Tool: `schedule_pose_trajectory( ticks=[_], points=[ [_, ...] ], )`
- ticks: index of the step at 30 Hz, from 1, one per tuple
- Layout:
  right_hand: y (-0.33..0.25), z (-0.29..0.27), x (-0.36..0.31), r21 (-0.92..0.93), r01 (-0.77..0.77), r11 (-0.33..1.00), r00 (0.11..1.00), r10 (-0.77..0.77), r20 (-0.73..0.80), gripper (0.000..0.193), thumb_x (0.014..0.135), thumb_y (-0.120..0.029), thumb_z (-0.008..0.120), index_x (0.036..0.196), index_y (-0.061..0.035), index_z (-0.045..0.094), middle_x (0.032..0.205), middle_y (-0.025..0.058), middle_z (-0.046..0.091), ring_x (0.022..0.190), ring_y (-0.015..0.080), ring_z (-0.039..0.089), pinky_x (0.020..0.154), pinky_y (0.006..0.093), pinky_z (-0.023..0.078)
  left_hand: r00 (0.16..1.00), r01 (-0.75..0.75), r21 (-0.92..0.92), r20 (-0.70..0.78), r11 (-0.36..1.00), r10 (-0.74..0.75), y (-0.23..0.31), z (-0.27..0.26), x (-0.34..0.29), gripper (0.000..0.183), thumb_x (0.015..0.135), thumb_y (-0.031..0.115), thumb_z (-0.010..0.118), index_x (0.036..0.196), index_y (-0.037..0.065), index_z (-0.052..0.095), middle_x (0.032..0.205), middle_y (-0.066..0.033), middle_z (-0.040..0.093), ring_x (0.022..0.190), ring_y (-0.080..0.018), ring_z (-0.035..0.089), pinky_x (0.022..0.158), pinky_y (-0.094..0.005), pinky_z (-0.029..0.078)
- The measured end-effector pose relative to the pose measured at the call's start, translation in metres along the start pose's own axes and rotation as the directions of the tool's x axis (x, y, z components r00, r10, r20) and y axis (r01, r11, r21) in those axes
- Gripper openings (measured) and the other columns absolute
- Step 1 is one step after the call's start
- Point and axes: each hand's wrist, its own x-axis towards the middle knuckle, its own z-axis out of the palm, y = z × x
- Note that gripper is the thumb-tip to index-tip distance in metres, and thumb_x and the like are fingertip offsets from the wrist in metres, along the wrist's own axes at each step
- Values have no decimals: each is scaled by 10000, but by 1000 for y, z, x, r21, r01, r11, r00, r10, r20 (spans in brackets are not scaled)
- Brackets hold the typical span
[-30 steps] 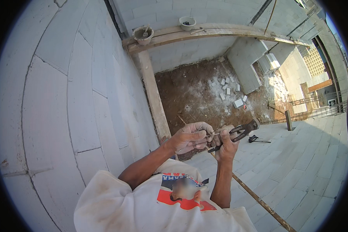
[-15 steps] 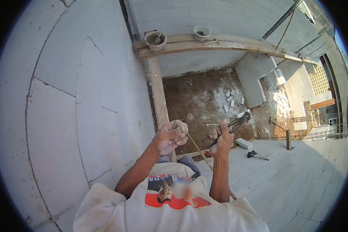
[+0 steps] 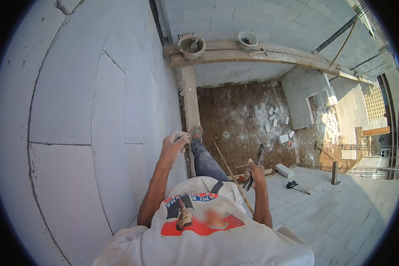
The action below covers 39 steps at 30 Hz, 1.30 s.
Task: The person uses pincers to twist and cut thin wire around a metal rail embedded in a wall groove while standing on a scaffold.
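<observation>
My left hand (image 3: 173, 146) is raised in front of the block wall, its fingers closed in a pinch. A thin wire (image 3: 193, 127) stands out from the fingertips; its full length is too fine to follow. To the right, my right hand (image 3: 257, 172) is wrapped round a pair of dark pincers (image 3: 260, 153), whose head points away from me and whose handles show below the fist. The two hands are well apart. Beyond the left hand, my foot (image 3: 197, 131) stands on a narrow wooden plank (image 3: 190, 95).
A tall wall of pale blocks (image 3: 62, 115) rises close on my left. Ahead, a plank scaffold (image 3: 226, 54) bears a mortar bucket (image 3: 191, 47), a white bucket (image 3: 248, 41) and a hammer (image 3: 258, 52). Below lies a dirt floor (image 3: 226, 115) with broken blocks. A handsaw (image 3: 297, 187) rests at right.
My hands have moved apart, the left to the left and the right nearer my body. The pincers now point more straight ahead. My leg and foot have come into view on the plank.
</observation>
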Motion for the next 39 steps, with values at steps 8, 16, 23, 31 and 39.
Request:
schedule_pose_trajectory(
  ticks=[8, 16, 23, 31, 39],
  points=[
    [-16, 45, 140, -574, -31, 819, 995, -32, -99, 353, 965, -322, 685, 777, -25, 652, 666, 40, 581, 560, 165, 546, 493, 380, 397, 989, 110, -49, -90, 993, -114, 46, -22, 148, 277, 987, 257, 711, 1130, 20, 699, 856, -7, 639, 633, -63, 475, 598, -261, 448],
    [-93, 103, 236, -537, -3, 844, 998, -29, -52, 359, 973, -314, 680, 768, -23, 631, 646, 26, 565, 579, 154, 553, 509, 388, 408, 984, 110, -53, -137, 992, -117, 116, -44, 271, 258, 990, 258, 731, 1116, 39, 681, 877, 24, 608, 634, -44, 418, 628, -261, 418],
    [-171, 166, 264, -611, 88, 787, 984, -163, -68, 363, 967, -324, 700, 773, -25, 633, 662, 12, 560, 597, 143, 516, 574, 379, 425, 984, 85, -32, -156, 996, -89, 169, -45, 353, 229, 1000, 261, 720, 1093, 54, 687, 777, 61, 542, 580, -40, 387, 609, -265, 418],
    [-239, 235, 336, -718, 87, 691, 970, -224, -98, 415, 952, -364, 676, 895, 46, 696, 704, 170, 655, 701, 266, 656, 692, 468, 491, 994, 30, -104, -100, 994, -41, 229, -37, 486, 209, 991, 263, 729, 1065, 70, 702, 815, 50, 593, 570, -39, 394, 588, -265, 423],
    [-363, 323, 412, -722, 24, 692, 955, -229, -188, 450, 949, -405, 676, 920, 42, 723, 779, 243, 698, 799, 360, 715, 758, 490, 506, 997, 66, -142, -36, 988, -72, 308, -38, 676, 184, 1002, 231, 719, 1079, 66, 694, 909, -5, 662, 603, -56, 446, 592, -263, 440]
  ],
)
